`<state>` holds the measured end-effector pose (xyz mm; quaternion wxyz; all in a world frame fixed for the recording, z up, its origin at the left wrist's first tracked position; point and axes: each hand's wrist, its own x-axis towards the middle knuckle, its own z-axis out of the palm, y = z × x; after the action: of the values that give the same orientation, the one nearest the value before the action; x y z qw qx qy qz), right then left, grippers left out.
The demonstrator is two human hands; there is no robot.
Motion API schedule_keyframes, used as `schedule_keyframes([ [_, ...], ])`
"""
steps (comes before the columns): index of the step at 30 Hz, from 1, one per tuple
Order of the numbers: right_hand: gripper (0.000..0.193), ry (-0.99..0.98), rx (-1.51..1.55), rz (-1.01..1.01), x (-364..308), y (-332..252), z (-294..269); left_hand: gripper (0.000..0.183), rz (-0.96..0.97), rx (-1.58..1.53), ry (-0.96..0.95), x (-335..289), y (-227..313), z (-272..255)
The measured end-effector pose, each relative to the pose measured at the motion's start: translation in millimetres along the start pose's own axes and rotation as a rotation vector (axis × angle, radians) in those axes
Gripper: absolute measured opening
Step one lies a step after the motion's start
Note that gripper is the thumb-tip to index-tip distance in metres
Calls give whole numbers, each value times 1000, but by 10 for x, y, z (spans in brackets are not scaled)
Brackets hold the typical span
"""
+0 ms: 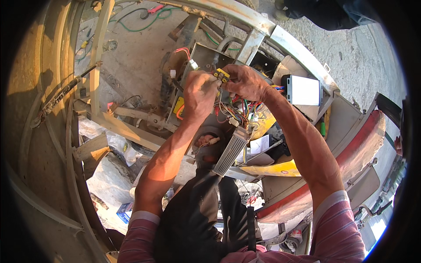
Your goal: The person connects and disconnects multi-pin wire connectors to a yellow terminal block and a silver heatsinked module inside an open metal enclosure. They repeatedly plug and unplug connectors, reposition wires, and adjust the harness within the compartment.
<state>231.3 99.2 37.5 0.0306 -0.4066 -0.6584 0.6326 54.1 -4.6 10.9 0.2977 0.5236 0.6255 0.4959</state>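
Grip of the left hand (199,92) pinches wires at nine o'clock of the yellow connector (222,75); the right hand (246,82) clamps that connector from three o'clock, nearer it, above the wire bundle (234,111).

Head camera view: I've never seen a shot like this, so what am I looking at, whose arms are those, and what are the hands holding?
The picture comes from a fisheye camera on the person's head, looking down, so straight edges bend near the rim. The two bare forearms rising from the lower edge are the wearer's own. The left hand and right hand meet over a small yellow connector and pinch it together. Below them hangs a bundle of coloured wires, and under that a ribbed grey metal box. A silver-fronted box sits to the right. All this lies inside a vehicle's metal frame, over concrete ground.
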Motion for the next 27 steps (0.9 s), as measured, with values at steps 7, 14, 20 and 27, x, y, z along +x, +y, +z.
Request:
schedule_keyframes([
  [7, 23, -6, 16, 9, -15, -13, -13, 18, 29, 86, 10, 2, 23, 41],
  [14, 24, -1, 10, 1, -2, -5, -6, 20, 116, 142, -1, 25, 9, 17],
  [20, 26, 13, 42, 0, -6, -1, 8, 19, 58, 58, -13, 27, 11, 0],
  [27, 24, 22, 13, 15, -17, -25, 4, 20, 142, 165, -8, 34, 7, 25],
])
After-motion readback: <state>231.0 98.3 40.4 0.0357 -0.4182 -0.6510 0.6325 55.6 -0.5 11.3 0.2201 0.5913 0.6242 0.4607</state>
